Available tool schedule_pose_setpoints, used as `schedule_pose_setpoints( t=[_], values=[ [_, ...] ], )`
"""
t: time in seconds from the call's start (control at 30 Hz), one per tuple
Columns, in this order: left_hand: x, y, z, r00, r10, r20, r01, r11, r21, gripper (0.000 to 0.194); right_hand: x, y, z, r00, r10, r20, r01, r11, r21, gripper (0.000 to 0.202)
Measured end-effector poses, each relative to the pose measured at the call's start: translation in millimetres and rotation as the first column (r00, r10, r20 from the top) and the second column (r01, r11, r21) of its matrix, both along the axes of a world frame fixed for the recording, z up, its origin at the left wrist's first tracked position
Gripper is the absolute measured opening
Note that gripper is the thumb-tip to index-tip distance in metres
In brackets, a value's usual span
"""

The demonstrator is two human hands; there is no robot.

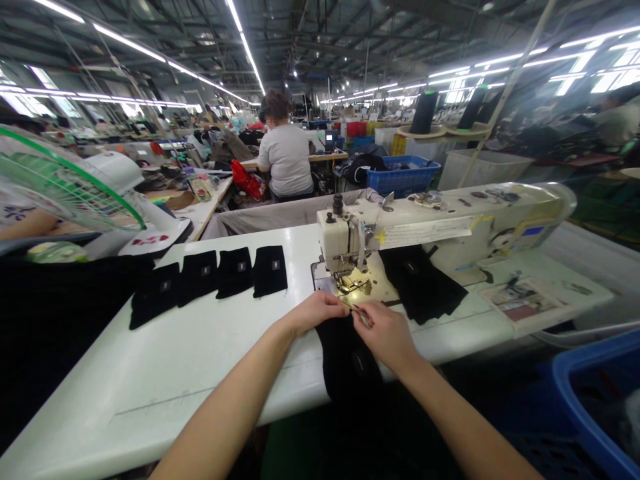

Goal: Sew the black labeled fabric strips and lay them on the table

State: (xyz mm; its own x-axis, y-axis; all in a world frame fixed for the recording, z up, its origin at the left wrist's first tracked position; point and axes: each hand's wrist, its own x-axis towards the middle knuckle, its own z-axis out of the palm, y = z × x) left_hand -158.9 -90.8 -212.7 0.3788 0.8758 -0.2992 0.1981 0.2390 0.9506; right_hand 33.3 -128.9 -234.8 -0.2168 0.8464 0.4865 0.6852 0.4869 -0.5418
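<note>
A black fabric piece with a small dark label hangs over the table's front edge, its upper end just before the needle area of the sewing machine. My left hand pinches that upper edge from the left. From the right, my right hand grips the same edge, fingers curled and close to the left fingertips. Behind my right hand, another black labelled piece lies on the table under the machine arm. Several black labelled pieces lie in a row to the left.
The pale sewing table stretches leftward. Dark cloth is heaped at its left end, near a green-rimmed fan. A small tray sits at right, above a blue basket. A co-worker sits ahead, facing away.
</note>
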Motion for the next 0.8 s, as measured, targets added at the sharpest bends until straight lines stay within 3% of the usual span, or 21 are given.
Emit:
schedule_pose_setpoints(
  t=[0.23, 0.4, 0.5, 0.63, 0.8],
  values=[
    [-2, 0, -1.1, 0.995, -0.098, -0.006, 0.098, 0.994, 0.058, 0.023, -11, 6, 4.8, 0.981, -0.083, -0.176, 0.063, 0.991, -0.119, 0.004],
    [-4, -2, 5.5, 0.997, -0.005, 0.072, 0.009, 0.998, -0.056, 0.021, 7, 17, 8.7, 0.886, -0.254, -0.388, 0.153, 0.95, -0.274, 0.028],
    [-3, -5, 9.1, 0.994, 0.004, 0.112, 0.008, 0.994, -0.111, 0.023, 12, 14, 11.0, 0.873, -0.209, -0.44, 0.064, 0.945, -0.321, 0.039],
    [-1, -6, 8.7, 0.991, -0.01, 0.135, 0.022, 0.996, -0.086, 0.03, 3, 3, 11.2, 0.88, -0.084, -0.467, -0.083, 0.942, -0.326, 0.021],
    [1, -3, 4.3, 0.994, -0.01, 0.109, -0.001, 0.996, 0.094, 0.039, -4, -1, 7.2, 0.857, -0.14, -0.495, -0.029, 0.947, -0.319, 0.022]
  ],
)
